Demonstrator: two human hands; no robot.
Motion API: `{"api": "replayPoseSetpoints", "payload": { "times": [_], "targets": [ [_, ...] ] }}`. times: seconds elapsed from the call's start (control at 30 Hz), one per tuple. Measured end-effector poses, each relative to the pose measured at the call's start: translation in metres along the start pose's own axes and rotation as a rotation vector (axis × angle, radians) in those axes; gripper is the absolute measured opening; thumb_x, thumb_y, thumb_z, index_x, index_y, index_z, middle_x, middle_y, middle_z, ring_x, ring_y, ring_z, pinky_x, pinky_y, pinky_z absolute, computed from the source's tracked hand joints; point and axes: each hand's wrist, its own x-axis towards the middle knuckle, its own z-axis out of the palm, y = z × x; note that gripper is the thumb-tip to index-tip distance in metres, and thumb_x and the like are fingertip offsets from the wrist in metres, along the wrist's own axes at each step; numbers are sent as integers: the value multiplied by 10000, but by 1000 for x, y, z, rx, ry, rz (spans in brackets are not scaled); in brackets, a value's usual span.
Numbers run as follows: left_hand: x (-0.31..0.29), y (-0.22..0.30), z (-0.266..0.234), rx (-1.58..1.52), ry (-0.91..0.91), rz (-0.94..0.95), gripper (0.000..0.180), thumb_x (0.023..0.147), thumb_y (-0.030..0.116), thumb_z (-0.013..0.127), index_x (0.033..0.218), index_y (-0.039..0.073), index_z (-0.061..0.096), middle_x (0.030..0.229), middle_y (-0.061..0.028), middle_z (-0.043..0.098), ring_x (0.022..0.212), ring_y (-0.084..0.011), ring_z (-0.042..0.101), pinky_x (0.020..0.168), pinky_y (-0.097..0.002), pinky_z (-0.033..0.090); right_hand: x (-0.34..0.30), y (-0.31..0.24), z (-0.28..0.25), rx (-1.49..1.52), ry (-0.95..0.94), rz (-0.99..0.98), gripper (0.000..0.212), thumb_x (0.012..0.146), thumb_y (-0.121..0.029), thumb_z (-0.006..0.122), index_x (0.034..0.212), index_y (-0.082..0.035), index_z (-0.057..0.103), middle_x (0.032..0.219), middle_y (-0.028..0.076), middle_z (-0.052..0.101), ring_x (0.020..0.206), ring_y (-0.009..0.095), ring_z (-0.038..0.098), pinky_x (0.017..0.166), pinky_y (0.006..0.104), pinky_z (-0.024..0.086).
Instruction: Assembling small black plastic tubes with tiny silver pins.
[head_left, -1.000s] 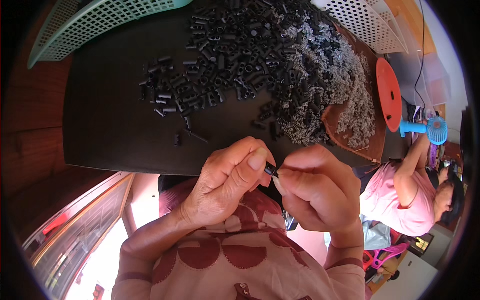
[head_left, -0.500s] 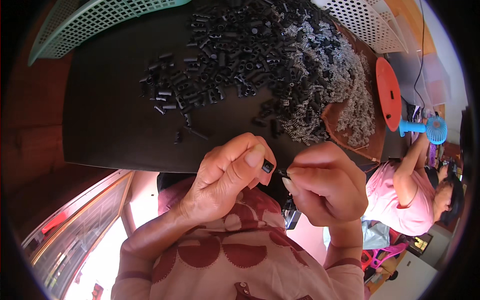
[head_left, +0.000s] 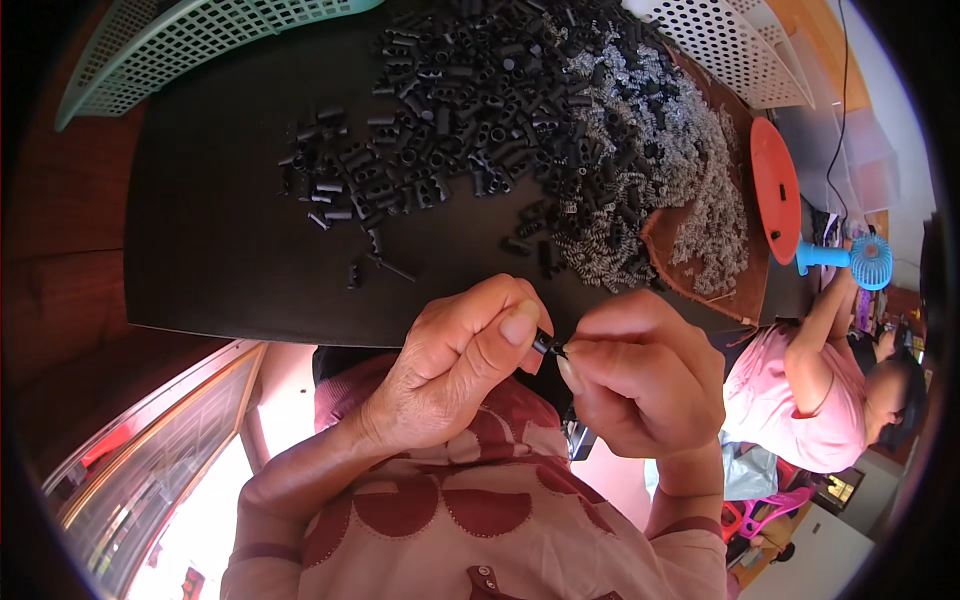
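Note:
In front of my chest, just off the table's near edge, my left hand (head_left: 455,375) pinches a small black plastic tube (head_left: 543,342) between thumb and fingers. Its open end points toward my right hand (head_left: 650,375). The right thumb and forefinger are pressed together at that end, on something too small and hidden to name. Beyond the hands spreads a large pile of similar black plastic tubes (head_left: 440,120). Small silvery coil springs (head_left: 690,150) are heaped at its right, partly mixed with the tubes.
The dark table (head_left: 230,240) has a thin black stick-like piece (head_left: 392,268) on it. A green basket (head_left: 210,50) and a white perforated basket (head_left: 725,45) stand at the back. At the right are a red plate (head_left: 775,185), a blue fan (head_left: 870,262) and another person in pink (head_left: 800,400).
The two hands have come together: the right fingertips moved left and now meet the end of the black tube, where there was a small gap.

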Motion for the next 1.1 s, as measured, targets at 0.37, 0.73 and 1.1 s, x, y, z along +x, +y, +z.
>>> {"api": "replayPoseSetpoints", "payload": {
  "times": [0.37, 0.73, 1.1],
  "targets": [
    [2, -4, 0, 32, 11, 151, 342, 1092, 265, 441, 987, -33, 574, 779, -71, 551, 707, -143, 585, 645, -287, 461, -2, -4, 5, 2, 26, 7, 225, 753, 132, 700, 907, -11, 621, 829, 126, 654, 597, 193, 609, 526, 280, 497],
    [1, -3, -2, -3, 11, 126, 368, 1093, 288, 435, 983, -29, 585, 764, -70, 554, 703, -134, 572, 642, -286, 455, -5, 4, 17, 5, 102, -186, 227, 697, 163, 692, 903, 98, 623, 876, 184, 618, 559, 188, 598, 451, 279, 480],
    [0, -5, -2, 14, 29, 136, 339, 1089, 257, 443, 966, -29, 578, 744, -66, 538, 677, -139, 545, 630, -288, 447, -8, -13, 15, -70, 56, 53, 206, 848, 60, 717, 976, -51, 599, 904, 121, 656, 650, 198, 623, 559, 282, 510]
  ]
}}
